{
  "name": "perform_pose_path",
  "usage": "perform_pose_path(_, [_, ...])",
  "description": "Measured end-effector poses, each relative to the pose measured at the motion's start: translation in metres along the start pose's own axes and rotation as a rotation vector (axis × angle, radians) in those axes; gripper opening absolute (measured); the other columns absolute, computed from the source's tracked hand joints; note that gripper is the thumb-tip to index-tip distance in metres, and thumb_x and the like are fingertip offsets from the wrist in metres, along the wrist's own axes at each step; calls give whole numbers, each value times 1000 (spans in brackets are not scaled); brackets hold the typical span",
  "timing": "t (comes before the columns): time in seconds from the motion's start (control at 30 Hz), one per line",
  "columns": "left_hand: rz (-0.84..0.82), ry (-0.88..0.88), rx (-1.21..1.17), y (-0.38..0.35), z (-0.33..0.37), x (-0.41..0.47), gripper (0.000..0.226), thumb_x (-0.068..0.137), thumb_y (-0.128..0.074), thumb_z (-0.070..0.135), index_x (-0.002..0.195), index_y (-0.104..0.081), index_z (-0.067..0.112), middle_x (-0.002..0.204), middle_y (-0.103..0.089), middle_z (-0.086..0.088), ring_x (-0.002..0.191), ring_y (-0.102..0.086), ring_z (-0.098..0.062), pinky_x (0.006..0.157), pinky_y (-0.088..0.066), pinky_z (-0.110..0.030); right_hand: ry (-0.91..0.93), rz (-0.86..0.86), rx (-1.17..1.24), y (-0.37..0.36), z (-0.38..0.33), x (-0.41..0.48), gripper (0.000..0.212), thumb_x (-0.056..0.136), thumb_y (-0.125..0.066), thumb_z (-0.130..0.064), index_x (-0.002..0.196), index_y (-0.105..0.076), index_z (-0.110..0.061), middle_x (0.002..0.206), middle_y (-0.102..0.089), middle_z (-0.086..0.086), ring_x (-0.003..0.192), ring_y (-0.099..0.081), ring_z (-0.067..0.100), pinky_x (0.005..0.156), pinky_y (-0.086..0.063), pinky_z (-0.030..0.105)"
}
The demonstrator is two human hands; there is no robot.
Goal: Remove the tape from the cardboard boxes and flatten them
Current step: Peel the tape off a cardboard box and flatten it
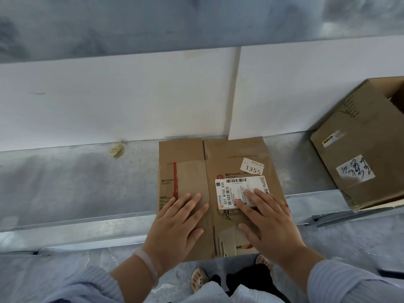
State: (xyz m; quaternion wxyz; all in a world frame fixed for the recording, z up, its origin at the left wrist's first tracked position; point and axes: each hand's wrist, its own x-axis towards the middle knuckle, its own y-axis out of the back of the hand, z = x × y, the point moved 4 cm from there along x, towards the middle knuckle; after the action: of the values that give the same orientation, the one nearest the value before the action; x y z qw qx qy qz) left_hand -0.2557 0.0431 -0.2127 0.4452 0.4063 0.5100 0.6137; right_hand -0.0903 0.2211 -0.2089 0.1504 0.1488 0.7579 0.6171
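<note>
Grey ledge [76, 182] bears the flattened box [236, 156], your left hand [175, 224] and right hand [269, 221] pressing it with straight fingers; its near end overhangs, so letting go could tip it off.

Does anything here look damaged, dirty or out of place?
Yes. The flattened box has torn, ragged cardboard at its near edge. A yellowish lump sticks at the foot of the white wall. The second box, at right, lies tilted and unflattened.
</note>
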Motion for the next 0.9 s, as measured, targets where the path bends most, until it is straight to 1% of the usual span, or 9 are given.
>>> perform_pose_path(0.13, [-4,3,-21,1,4,-4,51,96,-38,51,143,-42,32,150,-40,5,138,-38,-18,111,-28,-42,10,23,5,4,2,-3,50,93,-39,-58,135,-55,-35,144,-51,-4,136,-42,20,108,-38,49])
perform_pose_path(0.2, [9,3,-30,6,3,0,50,94,-41,53,140,-47,32,145,-46,5,133,-43,-18,108,-31,-41,24,58,42,13,4,5,44,92,-42,-53,129,-60,-34,135,-57,-6,128,-49,18,102,-43,46])
perform_pose_path(0.27, [12,2,-41,10,1,7,52,90,-47,55,136,-51,32,138,-52,6,125,-48,-18,103,-37,-41,12,56,47,23,7,24,43,93,-42,-48,131,-56,-32,132,-56,-9,124,-49,15,101,-46,45])
perform_pose_path(0.37, [-35,3,-36,9,-2,14,57,86,-50,58,137,-49,35,138,-49,4,126,-45,-20,102,-39,-47,-53,-33,22,32,19,69,52,98,-37,-42,149,-32,-28,149,-37,-8,140,-31,16,115,-24,40])
perform_pose_path(0.43, [-71,5,-16,5,-3,15,58,87,-47,61,140,-43,40,150,-37,4,139,-33,-22,111,-27,-52,-96,-69,42,38,29,103,56,100,-37,-36,153,-22,-25,155,-30,-4,143,-24,18,117,-17,38])
perform_pose_path(0.5, [-85,3,1,3,-5,15,58,88,-43,64,142,-37,43,157,-26,6,145,-22,-21,115,-18,-54,-136,-56,70,47,37,133,56,100,-39,-32,152,-24,-23,156,-30,-1,144,-25,22,118,-17,38])
perform_pose_path(0.73, [-84,-24,-8,3,-9,10,58,88,-43,64,142,-37,45,156,-27,8,146,-21,-20,114,-24,-56,-240,-247,59,66,47,177,61,99,-38,-30,155,-13,-26,163,-9,-4,149,-11,21,120,-13,39])
perform_pose_path(0.83, [-78,-53,-9,6,-14,11,58,87,-45,63,141,-39,42,156,-28,9,146,-21,-19,115,-22,-54,-187,-234,39,63,42,167,58,101,-37,-40,154,-16,-27,163,-12,-2,148,-13,21,119,-13,38])
perform_pose_path(0.9, [-74,-86,9,7,-21,16,56,91,-39,61,142,-38,39,155,-29,8,145,-22,-19,115,-20,-53,-99,-218,33,50,37,148,60,100,-32,-50,154,-14,-30,163,-10,-2,149,-7,20,119,-6,37])
